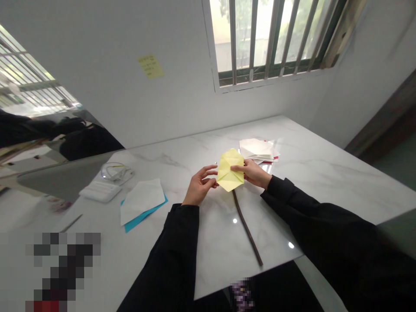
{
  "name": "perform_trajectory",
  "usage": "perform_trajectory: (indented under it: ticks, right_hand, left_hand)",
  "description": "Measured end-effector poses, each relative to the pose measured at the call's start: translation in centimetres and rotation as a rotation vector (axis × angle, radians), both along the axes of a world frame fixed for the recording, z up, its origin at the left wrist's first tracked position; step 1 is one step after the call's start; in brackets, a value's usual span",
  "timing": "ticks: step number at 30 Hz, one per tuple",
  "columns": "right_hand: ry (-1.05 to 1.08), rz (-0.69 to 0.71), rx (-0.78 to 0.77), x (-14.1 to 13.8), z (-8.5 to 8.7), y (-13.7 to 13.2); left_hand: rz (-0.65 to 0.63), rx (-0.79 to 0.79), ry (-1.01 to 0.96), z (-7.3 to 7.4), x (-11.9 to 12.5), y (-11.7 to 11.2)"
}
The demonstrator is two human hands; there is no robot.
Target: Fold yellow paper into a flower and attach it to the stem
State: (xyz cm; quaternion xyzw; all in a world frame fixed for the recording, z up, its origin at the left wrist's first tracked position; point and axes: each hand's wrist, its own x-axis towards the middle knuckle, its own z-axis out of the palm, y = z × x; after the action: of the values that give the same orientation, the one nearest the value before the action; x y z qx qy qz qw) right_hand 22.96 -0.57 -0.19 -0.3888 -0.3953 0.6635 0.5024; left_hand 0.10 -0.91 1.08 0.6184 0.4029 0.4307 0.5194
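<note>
A folded piece of yellow paper (229, 173), with crease lines meeting near its middle like an envelope, is held up over the table. My right hand (255, 172) grips its right side, thumb on the front face and fingers behind. At the left edge, my left hand (203, 184) has its fingers curved and parted, the thumb and a finger close together by the paper's lower left corner; whether they pinch it is hard to tell. A thin dark brown stick (247, 227) lies on the table, its upper end hidden behind the paper.
White and blue paper sheets (143, 203) lie to the left on the marble-patterned table (214, 268). Behind my right hand is a stack of white folded papers (256, 149) with red beneath. A white box (100, 190), coiled cable (117, 172) and pen (72, 223) are farther left.
</note>
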Motion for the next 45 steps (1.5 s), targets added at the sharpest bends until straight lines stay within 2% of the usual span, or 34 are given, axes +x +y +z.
perform_trajectory:
  ticks: [5, 13, 23, 30, 34, 38, 45]
  right_hand:
    - [0.093, 0.016, 0.006, 0.3, -0.3, 0.4]
    - [0.037, 0.031, 0.027, 0.1, -1.1, 0.7]
    - [-0.037, -0.004, 0.053, -0.1, -0.5, 0.2]
    - [-0.067, 0.018, 0.097, -0.5, -1.2, 0.1]
    - [-0.061, 0.066, 0.087, -0.7, -0.7, -0.4]
    - [-0.104, 0.164, 0.115, -0.8, -0.1, -0.9]
    - [-0.164, 0.148, 0.149, -0.8, -0.6, -0.7]
  left_hand:
    - [-0.068, 0.018, 0.056, -0.3, 0.2, -0.3]
    - [-0.053, 0.032, 0.083, -0.2, 0.6, -0.4]
    - [-0.058, -0.122, -0.046, -0.6, 1.1, -0.5]
    - [-0.025, -0.177, -0.071, -1.5, 1.5, -0.4]
    - [0.048, -0.19, -0.093, -1.9, 1.5, -0.2]
    - [0.1, -0.208, -0.118, -1.9, 1.4, -0.1]
    - [0.084, -0.22, -0.14, -1.5, 1.5, -0.2]
